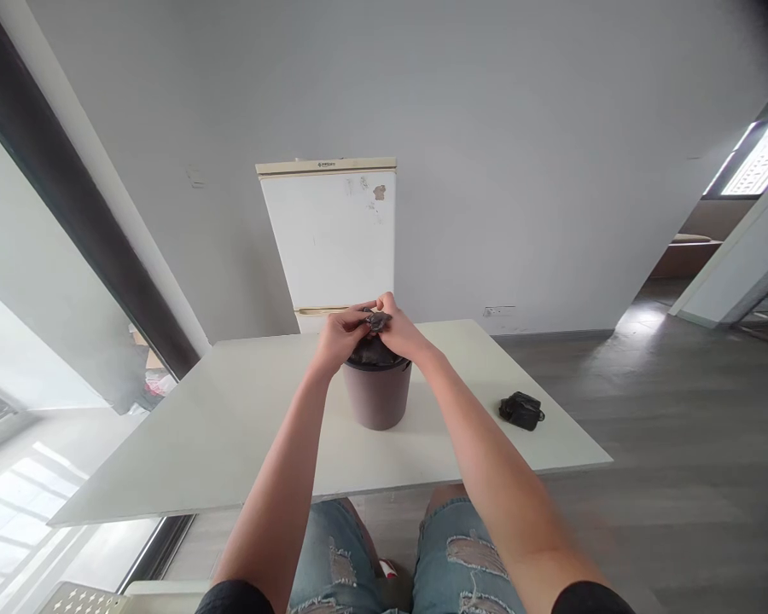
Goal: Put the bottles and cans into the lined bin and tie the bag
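A brownish-mauve trash can with a dark rim stands upright on the white table. Black plastic bag shows in its mouth, its top gathered into a bunch above the rim. My left hand pinches the gathered plastic from the left side. From the right, my right hand has its fingers closed on the same bunch. Both hands meet just over the can, and the exact shape of the twisted plastic between the fingers is partly hidden.
The white table carries a small folded black bundle near its right edge. Behind the table stands a white refrigerator against the grey wall. My knees are at the table's front edge, and a pale perforated stool or chair is at lower left.
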The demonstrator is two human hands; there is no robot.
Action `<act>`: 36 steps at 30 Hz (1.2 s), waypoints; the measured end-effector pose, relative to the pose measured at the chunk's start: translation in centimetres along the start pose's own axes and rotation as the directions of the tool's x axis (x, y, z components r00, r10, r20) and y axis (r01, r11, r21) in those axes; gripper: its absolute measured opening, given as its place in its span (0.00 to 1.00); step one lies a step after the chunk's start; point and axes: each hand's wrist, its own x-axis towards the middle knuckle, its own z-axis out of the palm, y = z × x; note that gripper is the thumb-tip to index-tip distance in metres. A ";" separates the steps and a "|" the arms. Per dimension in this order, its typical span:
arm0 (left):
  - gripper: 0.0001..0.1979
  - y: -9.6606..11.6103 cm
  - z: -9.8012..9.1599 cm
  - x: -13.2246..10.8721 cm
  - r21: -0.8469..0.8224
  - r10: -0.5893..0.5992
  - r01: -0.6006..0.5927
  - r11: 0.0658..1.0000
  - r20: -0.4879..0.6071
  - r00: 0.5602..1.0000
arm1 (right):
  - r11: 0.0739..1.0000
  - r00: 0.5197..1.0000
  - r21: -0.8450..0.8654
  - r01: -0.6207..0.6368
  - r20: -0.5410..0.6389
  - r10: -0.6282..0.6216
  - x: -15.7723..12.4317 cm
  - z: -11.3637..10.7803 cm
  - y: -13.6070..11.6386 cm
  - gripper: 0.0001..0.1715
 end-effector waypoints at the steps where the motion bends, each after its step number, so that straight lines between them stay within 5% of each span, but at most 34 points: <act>1: 0.09 -0.1 0.1 0.0 0.000 0.005 -0.005 1.000 -0.041 0.999 | 1.000 1.000 -0.021 -0.010 -0.003 0.009 0.0 0.1 -0.1 0.19; 8: 0.09 -1.3 0.4 0.0 0.087 -0.029 0.061 0.994 -0.331 0.943 | 1.000 0.997 -0.010 0.019 0.079 -0.019 -1.3 -0.4 0.3 0.15; 12: 0.11 -1.7 0.3 -0.1 0.104 -0.053 0.101 0.989 -0.390 0.919 | 0.999 0.996 0.047 0.006 -0.095 -0.002 -2.1 -0.8 1.4 0.16; 16: 0.17 -1.5 -0.1 -0.2 -0.096 -0.141 0.122 0.988 -0.240 0.960 | 0.962 0.967 0.274 0.011 -0.246 0.059 -1.8 -1.0 2.2 0.20; 20: 0.19 -0.9 -0.1 0.1 -0.146 -0.142 0.159 0.976 0.124 0.982 | 0.961 0.999 0.277 0.006 -0.040 0.005 -1.6 -0.8 1.6 0.18; 22: 0.17 -0.8 0.3 0.4 -0.117 -0.119 0.131 0.984 0.101 0.988 | 0.967 0.999 0.255 0.007 0.044 -0.019 -1.8 -0.6 1.0 0.15; 26: 0.08 -0.9 1.4 0.5 0.086 -0.115 0.135 0.987 -0.210 0.971 | 0.968 1.000 0.253 0.004 -0.006 -0.002 -2.6 -0.3 0.3 0.17; 28: 0.12 -0.7 1.8 0.3 0.241 -0.081 0.157 0.958 -0.295 0.952 | 0.979 0.995 0.201 0.036 -0.096 -0.017 -2.8 -0.2 0.3 0.15; 32: 0.15 0.1 2.1 -0.4 0.531 0.065 0.091 0.842 -0.268 0.961 | 0.987 0.961 -0.029 0.158 -0.226 -0.161 -2.9 0.0 0.7 0.02; 36: 0.11 0.7 1.9 -0.5 0.681 0.115 0.062 0.730 -0.212 0.971 | 0.923 0.916 -0.320 0.214 -0.262 -0.303 -2.9 0.3 1.0 0.16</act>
